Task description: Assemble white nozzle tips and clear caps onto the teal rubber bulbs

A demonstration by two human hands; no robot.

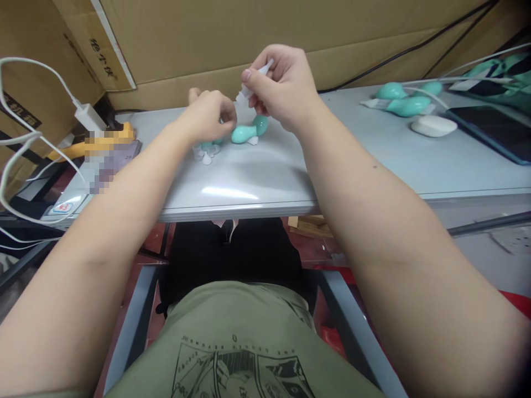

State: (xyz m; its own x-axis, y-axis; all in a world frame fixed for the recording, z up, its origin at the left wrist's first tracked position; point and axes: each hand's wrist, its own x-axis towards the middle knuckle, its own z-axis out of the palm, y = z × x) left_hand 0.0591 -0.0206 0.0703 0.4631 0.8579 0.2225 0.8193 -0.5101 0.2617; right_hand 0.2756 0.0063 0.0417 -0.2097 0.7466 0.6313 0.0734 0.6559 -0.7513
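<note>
My right hand (pixel 279 83) is raised above the table with thumb and fingers pinched on a white tapered nozzle (pixel 265 67), its thin end pointing up and to the right. A frosted, ridged part (pixel 241 99) shows below the thumb. Just left of it, my left hand (pixel 211 115) is low over the table with curled fingers; whatever they pinch is hidden. Under the left hand lie several small clear plastic pieces (pixel 206 158), with a bit of teal among them. Close by to the right rests a teal bulb (pixel 243 134) with a white tip, against another teal bulb (pixel 261 124).
More teal bulbs (pixel 409 106) lie at the right beside a white rounded case (pixel 433 126) and a dark phone (pixel 493 132). On the left are a charger (pixel 89 117) with white cables, a yellow tool (pixel 112 138) and a purple flat item (pixel 128 155). Cardboard (pixel 186 38) stands behind the table.
</note>
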